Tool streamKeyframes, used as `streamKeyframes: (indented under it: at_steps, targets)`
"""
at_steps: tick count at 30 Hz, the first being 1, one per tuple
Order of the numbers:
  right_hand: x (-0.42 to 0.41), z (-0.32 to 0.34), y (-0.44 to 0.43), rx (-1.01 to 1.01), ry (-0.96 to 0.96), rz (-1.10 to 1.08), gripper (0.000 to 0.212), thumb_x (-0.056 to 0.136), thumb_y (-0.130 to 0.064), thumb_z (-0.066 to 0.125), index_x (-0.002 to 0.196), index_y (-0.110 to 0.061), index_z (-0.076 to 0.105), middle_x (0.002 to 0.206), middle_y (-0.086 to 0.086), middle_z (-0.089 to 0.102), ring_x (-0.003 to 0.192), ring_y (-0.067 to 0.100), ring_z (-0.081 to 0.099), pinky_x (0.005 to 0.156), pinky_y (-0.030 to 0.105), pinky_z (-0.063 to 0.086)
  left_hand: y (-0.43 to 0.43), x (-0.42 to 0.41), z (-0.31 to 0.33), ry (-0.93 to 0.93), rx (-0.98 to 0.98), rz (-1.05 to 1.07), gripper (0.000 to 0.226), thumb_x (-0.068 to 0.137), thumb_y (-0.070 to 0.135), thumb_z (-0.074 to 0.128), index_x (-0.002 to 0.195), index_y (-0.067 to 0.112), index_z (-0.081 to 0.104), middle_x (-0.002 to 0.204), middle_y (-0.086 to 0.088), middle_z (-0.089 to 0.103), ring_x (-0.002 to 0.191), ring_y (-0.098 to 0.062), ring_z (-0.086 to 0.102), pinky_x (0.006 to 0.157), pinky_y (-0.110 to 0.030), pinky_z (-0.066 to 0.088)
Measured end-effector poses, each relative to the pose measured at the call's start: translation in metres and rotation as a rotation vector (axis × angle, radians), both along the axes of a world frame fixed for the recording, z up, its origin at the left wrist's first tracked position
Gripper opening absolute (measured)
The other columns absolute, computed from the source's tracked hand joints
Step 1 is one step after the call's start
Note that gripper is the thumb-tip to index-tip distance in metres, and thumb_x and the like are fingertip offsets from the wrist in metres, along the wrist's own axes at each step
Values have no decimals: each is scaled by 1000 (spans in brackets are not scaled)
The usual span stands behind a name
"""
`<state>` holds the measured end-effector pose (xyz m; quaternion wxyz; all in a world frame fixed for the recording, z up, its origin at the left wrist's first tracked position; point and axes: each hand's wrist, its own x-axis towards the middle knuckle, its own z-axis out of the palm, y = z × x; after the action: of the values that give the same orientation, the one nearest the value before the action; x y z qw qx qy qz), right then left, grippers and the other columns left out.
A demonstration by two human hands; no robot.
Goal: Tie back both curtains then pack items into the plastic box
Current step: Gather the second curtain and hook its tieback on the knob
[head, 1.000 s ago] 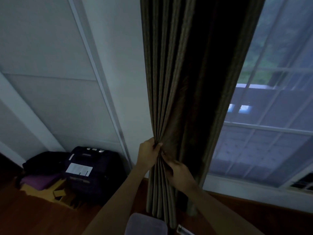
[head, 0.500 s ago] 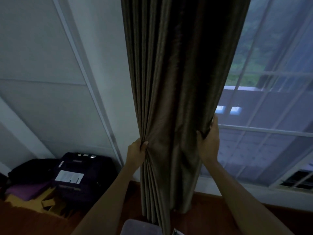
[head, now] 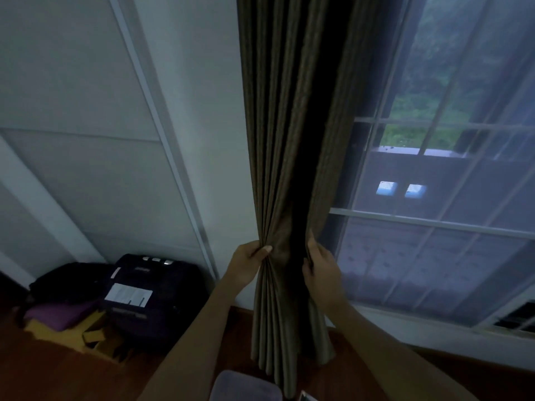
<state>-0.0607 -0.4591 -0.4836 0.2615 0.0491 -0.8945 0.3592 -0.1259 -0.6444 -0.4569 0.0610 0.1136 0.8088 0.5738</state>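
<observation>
Here the dark curtain hangs left of the window. The left hand pinches its pleats, fingers curled tight, and the right hand curls round its right edge. The cloth is soft and probably heavy, so gather it at this waist.

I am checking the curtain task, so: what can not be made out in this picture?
Head view:
- curtain top, cut off by the upper edge.
- right hand fingertips, hidden behind the curtain's fold.
- plastic box, cut by the lower edge; contents unseen.
- suitcase label, too small and blurred to read.
- second curtain, any tie-back: outside the frame.
</observation>
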Motion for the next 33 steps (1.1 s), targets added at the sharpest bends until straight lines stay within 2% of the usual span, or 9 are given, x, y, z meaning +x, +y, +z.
streamKeyframes:
  at_steps: [4, 7, 10, 14, 19, 24, 26, 29, 33]
  targets:
    - [7, -6, -20, 27, 26, 44, 76, 89, 0, 59, 151, -20, 22, 114, 16, 63, 91, 19, 57, 78, 24, 46, -4, -1, -2, -52, 58, 0, 19, 93, 19, 58, 81, 8, 69, 74, 1, 64, 69, -5, 59, 71, -26, 45]
    - [12, -11, -28, 76, 20, 61, 82, 85, 4, 59, 152, -24, 22, 112, 7, 65, 91, 15, 49, 69, 22, 47, -6, 2, -5, -104, 125, -2, 18, 93, 22, 59, 82, 19, 73, 89, -5, 71, 85, -18, 64, 89, -41, 50]
    - [18, -16, -35, 64, 38, 60, 79, 80, 6, 62, 149, -21, 32, 110, -4, 56, 86, 19, 57, 65, 21, 50, -3, 9, -2, -109, 145, -7, 17, 94, 21, 58, 87, 16, 72, 94, -10, 70, 89, -22, 64, 95, -50, 46]
    - [18, -17, -42, 141, 46, 88, 66, 87, 0, 55, 148, -17, 35, 129, 8, 53, 99, 28, 63, 81, 27, 55, 0, 17, 4, -120, 157, -4, 16, 95, 22, 56, 91, 21, 71, 99, -11, 71, 93, -20, 65, 94, -46, 48]
    - [21, -27, -43, 327, -91, 92, 62, 92, -19, 26, 153, -19, 18, 148, 12, 41, 113, 31, 57, 80, 40, 58, -3, 20, 4, -114, 165, -32, 17, 95, 22, 55, 94, 28, 71, 102, -3, 72, 99, -18, 67, 96, -42, 50]
    - [24, -40, -45, 302, -163, 138, 69, 92, -13, 37, 155, -20, 10, 160, 13, 18, 111, 28, 55, 88, 37, 55, -1, 24, 5, -211, 226, -29, 13, 84, 21, 66, 93, 28, 73, 103, 0, 73, 102, -17, 66, 98, -37, 48]
    - [25, -47, -43, 317, -192, 165, 80, 92, -11, 50, 155, -23, 3, 163, 10, 4, 114, 26, 52, 92, 36, 52, 2, 26, 6, -200, 194, -14, 21, 72, 29, 71, 92, 23, 73, 98, 1, 73, 98, -18, 67, 92, -31, 51]
    - [27, -51, -38, 327, -209, 205, 81, 92, -16, 48, 155, -27, -2, 163, 2, -3, 115, 25, 50, 90, 36, 53, 13, 32, 11, -15, -23, 52, 19, 78, 34, 74, 88, 19, 68, 79, 14, 67, 75, -3, 65, 66, -6, 47]
    - [26, -50, -28, 291, -195, 257, 74, 94, -19, 43, 155, -29, 4, 163, -6, 1, 123, 23, 49, 95, 36, 51, 24, 31, 2, 230, -171, 205, 39, 85, 23, 70, 56, 22, 44, 56, 12, 46, 51, 1, 44, 46, -6, 34]
